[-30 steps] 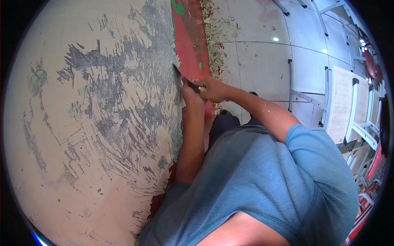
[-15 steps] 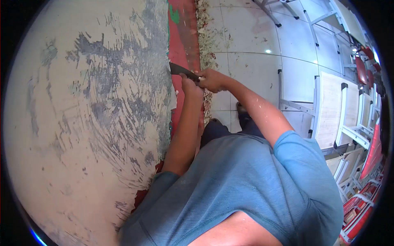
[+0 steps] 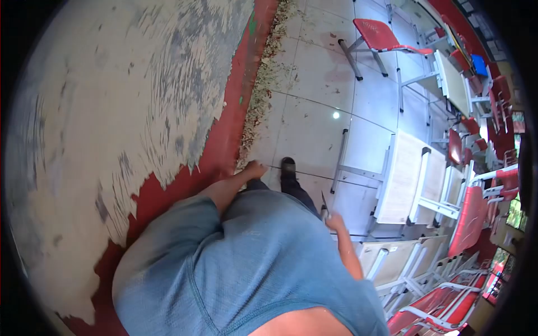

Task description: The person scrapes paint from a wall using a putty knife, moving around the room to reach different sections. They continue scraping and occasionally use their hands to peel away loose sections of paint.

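place: classroom, seemingly — red chairs | pale desks | tiled floor

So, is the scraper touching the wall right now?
No, the scraper is in the right hand, seen against the tiled floor and well apart from the wall.

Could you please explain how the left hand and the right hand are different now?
The right hand holds a blade, while the left hand shows no tool.
The left hand is on the side of the red strip; the right hand is on the side of the furniture.
Both hands are bare.
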Tool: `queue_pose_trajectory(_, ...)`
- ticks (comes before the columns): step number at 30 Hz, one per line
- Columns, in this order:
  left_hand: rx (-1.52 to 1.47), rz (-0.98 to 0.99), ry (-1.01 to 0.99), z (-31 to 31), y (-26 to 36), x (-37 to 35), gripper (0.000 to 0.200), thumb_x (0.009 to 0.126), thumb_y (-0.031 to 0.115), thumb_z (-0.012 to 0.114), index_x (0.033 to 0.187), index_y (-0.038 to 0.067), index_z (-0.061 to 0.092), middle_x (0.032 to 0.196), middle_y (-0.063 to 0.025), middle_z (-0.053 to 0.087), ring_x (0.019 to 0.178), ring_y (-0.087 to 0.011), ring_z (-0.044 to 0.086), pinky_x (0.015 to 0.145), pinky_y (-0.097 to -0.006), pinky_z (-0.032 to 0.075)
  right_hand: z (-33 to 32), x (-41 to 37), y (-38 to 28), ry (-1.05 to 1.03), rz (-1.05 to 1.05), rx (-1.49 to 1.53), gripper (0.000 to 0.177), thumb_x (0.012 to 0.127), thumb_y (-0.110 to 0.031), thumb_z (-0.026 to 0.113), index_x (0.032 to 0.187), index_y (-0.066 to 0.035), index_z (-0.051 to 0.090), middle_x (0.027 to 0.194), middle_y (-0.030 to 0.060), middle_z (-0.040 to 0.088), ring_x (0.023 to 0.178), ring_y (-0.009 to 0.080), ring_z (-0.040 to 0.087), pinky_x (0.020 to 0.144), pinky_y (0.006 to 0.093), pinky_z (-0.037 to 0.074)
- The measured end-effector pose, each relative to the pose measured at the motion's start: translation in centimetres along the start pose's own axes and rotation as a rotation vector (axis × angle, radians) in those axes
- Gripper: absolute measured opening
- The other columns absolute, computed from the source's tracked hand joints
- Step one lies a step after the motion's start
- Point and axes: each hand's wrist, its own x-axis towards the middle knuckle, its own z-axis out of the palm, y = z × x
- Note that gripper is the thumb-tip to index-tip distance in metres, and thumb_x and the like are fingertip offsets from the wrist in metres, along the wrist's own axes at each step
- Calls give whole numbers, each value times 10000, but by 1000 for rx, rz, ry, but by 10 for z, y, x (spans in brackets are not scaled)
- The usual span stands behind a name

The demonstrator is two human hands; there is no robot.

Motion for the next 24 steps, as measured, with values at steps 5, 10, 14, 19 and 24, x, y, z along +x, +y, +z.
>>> queue_pose_trajectory(5,570,430,-420,27,-77,-26,301,705,244,491,791,5,651,831,-222,612,801,-342,604,713,-419,467,2,-125,20,-8,282,596,267,734,-184,528,890,22,596,741,176,618,674,353,583,631,413,463)
queue_pose_trajectory(10,389,194,-321,-1,-78,-13,125,628,108,589,708,54,668,693,-121,635,594,-217,608,548,-354,471,27,-83,77,-27,90,440,265,724,-143,521,937,0,588,697,162,599,585,298,556,548,383,445)
queue_pose_trajectory(14,-267,42,107,-53,0,-28,92,677,138,616,722,65,650,660,-68,634,594,-141,598,563,-288,466,31,-2,135,-15,-192,233,282,716,-111,516,974,-18,582,662,151,583,513,254,536,482,360,431)
queue_pose_trajectory(19,-391,-55,453,-33,73,-43,153,709,199,613,744,50,625,669,-61,625,589,-138,591,553,-298,467,-13,97,175,138,-522,93,322,707,-71,509,1021,-40,574,617,137,564,423,199,509,399,330,413)
queue_pose_trajectory(24,-49,65,398,63,92,-57,248,661,273,592,736,41,638,691,-148,623,638,-278,611,625,-374,479,-113,90,130,143,-276,409,432,712,-52,489,1142,-57,526,607,109,546,429,186,508,386,325,409)
